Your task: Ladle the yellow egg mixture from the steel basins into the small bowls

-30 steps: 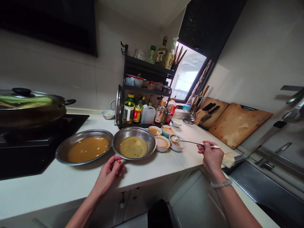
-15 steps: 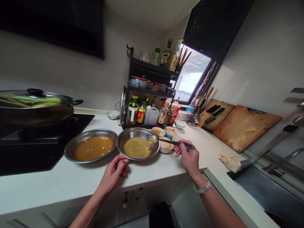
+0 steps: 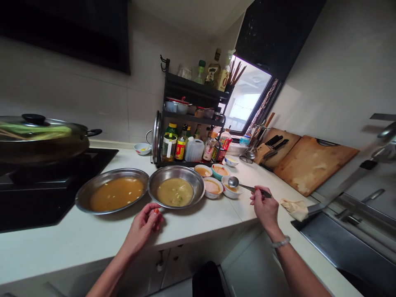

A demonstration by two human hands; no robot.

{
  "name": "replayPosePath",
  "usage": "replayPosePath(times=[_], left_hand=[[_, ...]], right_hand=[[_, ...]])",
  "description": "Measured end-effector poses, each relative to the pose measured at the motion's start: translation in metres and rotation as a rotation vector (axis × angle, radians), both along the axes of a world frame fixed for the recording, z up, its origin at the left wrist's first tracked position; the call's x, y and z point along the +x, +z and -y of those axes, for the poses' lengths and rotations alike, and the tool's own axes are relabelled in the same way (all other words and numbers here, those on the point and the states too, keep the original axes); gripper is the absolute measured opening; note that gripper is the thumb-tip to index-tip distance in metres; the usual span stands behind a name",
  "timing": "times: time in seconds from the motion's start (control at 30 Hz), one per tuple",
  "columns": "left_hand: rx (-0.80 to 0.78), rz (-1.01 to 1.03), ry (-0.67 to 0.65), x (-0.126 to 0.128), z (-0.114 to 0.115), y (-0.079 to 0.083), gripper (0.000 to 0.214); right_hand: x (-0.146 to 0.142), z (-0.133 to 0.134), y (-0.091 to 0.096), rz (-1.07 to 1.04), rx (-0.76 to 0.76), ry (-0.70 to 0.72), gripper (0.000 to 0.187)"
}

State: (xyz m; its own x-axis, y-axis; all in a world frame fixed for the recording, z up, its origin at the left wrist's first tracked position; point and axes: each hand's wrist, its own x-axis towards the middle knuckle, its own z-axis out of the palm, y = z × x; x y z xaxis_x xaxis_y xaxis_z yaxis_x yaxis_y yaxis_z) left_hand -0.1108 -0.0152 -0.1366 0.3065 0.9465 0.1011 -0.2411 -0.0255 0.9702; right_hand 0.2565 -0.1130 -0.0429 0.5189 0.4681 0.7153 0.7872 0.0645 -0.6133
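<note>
My right hand (image 3: pixel 266 206) grips the dark handle of a metal ladle (image 3: pixel 233 182). The ladle's head hangs over a small white bowl (image 3: pixel 231 193) with yellowish liquid in it. My left hand (image 3: pixel 145 225) is curled at the near rim of a round steel basin (image 3: pixel 199 183), with its fingertips against the edge. Pale yellow-green soup (image 3: pixel 175 192) with green bits lies in that basin. Several small bowls of orange-tan liquid stand beside it, among them a white bowl (image 3: pixel 213 195) and a teal-edged bowl (image 3: pixel 220 175).
Another steel basin (image 3: pixel 81 202) of orange-brown broth stands left, beside the black stove (image 3: pixel 34 206) with its lidded pan (image 3: pixel 46 150). Behind is a black rack (image 3: pixel 194 116) of bottles. A knife block (image 3: pixel 262 153), cutting board (image 3: pixel 326 163) and sink (image 3: pixel 337 239) are on the right.
My right hand has carried the ladle rightward, from the steel basin to over the small white bowl. My left hand stays at the basin's rim. The view has shifted slightly.
</note>
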Motion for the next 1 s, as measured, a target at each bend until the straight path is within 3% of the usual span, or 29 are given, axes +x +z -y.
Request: replayPosePath(times=[0.23,0.5,0.8,1.0], left_hand=[[-0.008,-0.027,0.003,0.0,0.0,0.0,0.051],[-0.014,-0.044,0.005,0.001,0.002,0.004,0.055],[0.017,-0.048,0.01,0.0,0.002,0.005,0.049],[0.015,-0.048,0.016,0.001,0.003,0.008,0.05]], right_hand=[[0.011,0.001,-0.015,-0.121,-0.061,0.012,0.03],[0.025,-0.01,-0.012,-0.601,0.243,0.005,0.029],[0.03,-0.002,0.002,-0.61,0.305,0.029,0.028],[0.016,-0.002,0.02,-0.646,0.361,0.113,0.026]])
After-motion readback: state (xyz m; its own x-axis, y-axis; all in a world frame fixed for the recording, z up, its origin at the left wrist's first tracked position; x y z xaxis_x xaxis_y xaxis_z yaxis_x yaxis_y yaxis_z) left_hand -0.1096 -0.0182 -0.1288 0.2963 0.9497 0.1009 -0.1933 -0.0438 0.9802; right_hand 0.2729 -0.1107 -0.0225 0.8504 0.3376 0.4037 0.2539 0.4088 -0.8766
